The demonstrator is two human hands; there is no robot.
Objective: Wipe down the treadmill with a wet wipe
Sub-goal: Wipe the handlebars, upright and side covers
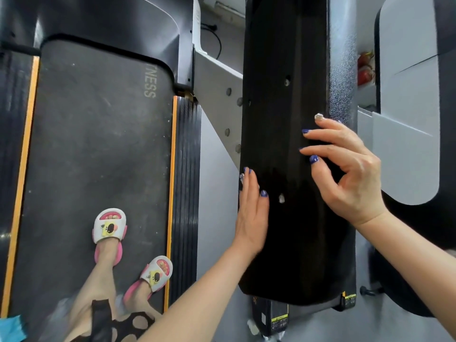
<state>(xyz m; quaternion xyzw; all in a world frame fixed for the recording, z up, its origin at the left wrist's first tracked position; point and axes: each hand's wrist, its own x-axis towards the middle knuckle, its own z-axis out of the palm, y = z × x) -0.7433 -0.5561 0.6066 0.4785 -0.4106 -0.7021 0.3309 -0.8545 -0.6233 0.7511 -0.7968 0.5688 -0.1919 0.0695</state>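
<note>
Treadmill belt (98, 149) fills the frame's left; left hand (251, 213) lies flat on the black panel (286, 95), right hand (345, 174) hovers loosely spread, empty.

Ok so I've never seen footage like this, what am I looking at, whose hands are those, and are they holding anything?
One camera, worn on a person's head, looks down. They stand in white-and-pink slippers on a dark grey treadmill belt with orange edge stripes. To the right rises a glossy black treadmill side panel. The left hand lies flat against the panel's left edge. The right hand is at its right side, fingers loosely spread. Neither hand holds anything; no wet wipe is visible in them.
</note>
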